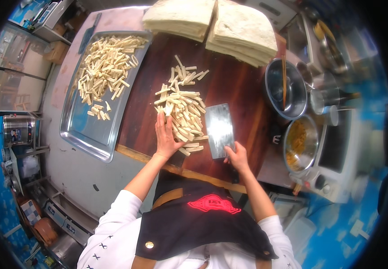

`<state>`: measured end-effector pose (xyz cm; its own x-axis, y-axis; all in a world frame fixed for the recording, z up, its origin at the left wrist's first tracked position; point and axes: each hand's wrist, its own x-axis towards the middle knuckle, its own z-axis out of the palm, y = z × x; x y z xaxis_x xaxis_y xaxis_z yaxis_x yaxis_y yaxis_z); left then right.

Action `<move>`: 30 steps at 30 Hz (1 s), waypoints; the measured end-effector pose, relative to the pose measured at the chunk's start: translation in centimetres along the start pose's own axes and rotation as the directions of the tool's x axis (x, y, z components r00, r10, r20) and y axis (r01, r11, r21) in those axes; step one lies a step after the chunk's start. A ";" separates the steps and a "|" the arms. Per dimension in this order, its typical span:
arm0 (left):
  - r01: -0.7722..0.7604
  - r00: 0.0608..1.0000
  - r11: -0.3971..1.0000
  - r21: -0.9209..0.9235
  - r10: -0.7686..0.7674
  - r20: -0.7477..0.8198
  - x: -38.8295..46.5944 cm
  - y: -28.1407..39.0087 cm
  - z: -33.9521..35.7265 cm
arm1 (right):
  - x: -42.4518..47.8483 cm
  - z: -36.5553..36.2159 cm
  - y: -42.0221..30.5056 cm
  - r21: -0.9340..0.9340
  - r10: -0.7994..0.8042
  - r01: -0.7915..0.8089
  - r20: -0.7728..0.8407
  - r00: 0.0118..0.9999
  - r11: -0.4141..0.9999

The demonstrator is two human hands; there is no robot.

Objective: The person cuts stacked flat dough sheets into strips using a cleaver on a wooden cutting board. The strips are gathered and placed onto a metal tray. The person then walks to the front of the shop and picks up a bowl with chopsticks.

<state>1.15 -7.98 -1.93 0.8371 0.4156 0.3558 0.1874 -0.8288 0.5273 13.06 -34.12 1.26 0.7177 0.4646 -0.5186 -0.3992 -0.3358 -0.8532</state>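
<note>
A heap of pale cut strips (184, 111), perhaps dough or flatbread, lies on a dark wooden board (244, 90). My left hand (167, 138) rests against the heap's near left side, its fingers spread and touching the strips. On the heap's right, my right hand (237, 156) grips a broad steel cleaver (219, 129). The blade lies nearly flat over the board, beside the strips. Its handle is mostly hidden under my hand.
On the left a metal tray (79, 132) holds many similar strips. Two stacks of pale flat sheets (244, 30) stand at the board's far end. To the right are a steel bowl (271, 97) with chopsticks (284, 82) and another bowl (310, 161) holding yellow-orange food.
</note>
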 end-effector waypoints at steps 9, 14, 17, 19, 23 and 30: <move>-0.019 0.997 0.996 0.082 0.013 0.079 -0.7 0.5 -0.3 | 1.3 3.5 -1.0 -0.037 -0.039 0.037 -0.036 0.999 0.999; -0.009 0.996 0.999 0.051 0.013 -0.086 2.3 0.8 2.2 | 2.4 5.7 -2.1 -0.063 -0.048 0.050 0.035 0.998 0.997; 0.020 0.998 1.000 0.014 -0.019 -0.053 2.6 2.6 2.5 | 3.2 7.7 -2.0 -0.044 -0.089 0.092 0.068 0.994 0.995; 0.066 0.995 0.997 -0.030 -0.068 -0.073 2.8 3.3 2.6 | 3.7 9.0 -1.9 -0.049 -0.113 0.117 0.079 0.990 0.992; 0.041 0.995 0.996 -0.080 -0.048 -0.088 3.1 4.1 2.3 | 2.8 9.8 -2.9 0.009 -0.031 0.030 0.088 0.996 1.000; -0.055 0.990 0.968 -0.243 0.022 -0.137 3.6 6.1 -0.3 | -0.9 9.3 -4.5 -0.024 -0.133 0.134 0.017 0.991 0.991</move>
<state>5.13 -11.38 2.78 0.7628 0.4444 0.4697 0.0101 -0.7344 0.6786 8.92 -25.42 5.09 0.7547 0.5191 -0.4012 -0.2858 -0.2903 -0.9133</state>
